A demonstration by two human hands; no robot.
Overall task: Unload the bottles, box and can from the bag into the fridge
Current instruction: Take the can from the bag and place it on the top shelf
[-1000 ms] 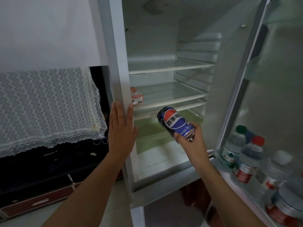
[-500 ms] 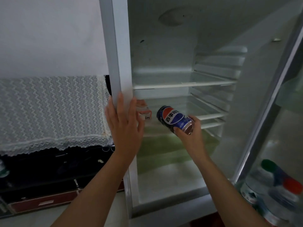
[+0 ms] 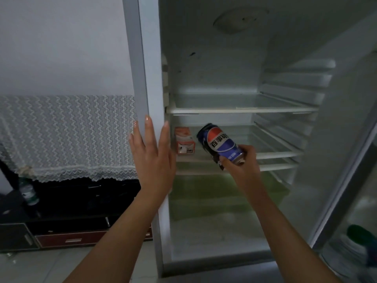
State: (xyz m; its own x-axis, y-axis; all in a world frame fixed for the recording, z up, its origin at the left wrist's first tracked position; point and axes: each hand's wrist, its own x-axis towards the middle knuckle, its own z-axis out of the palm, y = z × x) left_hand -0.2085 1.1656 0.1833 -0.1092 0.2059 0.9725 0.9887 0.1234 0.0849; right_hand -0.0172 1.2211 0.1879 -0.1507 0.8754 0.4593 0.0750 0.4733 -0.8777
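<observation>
The right hand (image 3: 242,162) grasps the blue metal drink can (image 3: 219,141) by its base, tilted, before the middle shelf (image 3: 275,154) of the white fridge (image 3: 149,68). An orange-white carton box (image 3: 184,142) stands at the shelf's left end. The left hand (image 3: 153,156) lies flat, fingers straight, on the fridge's left front edge.

Our right hand (image 3: 242,163) wraps over the base of the can (image 3: 219,142), hiding it. The print on the box (image 3: 184,142) is too small to read. The bottles (image 3: 358,235) in the door (image 3: 365,180), lower right, are blurred and cut off by the frame edge
</observation>
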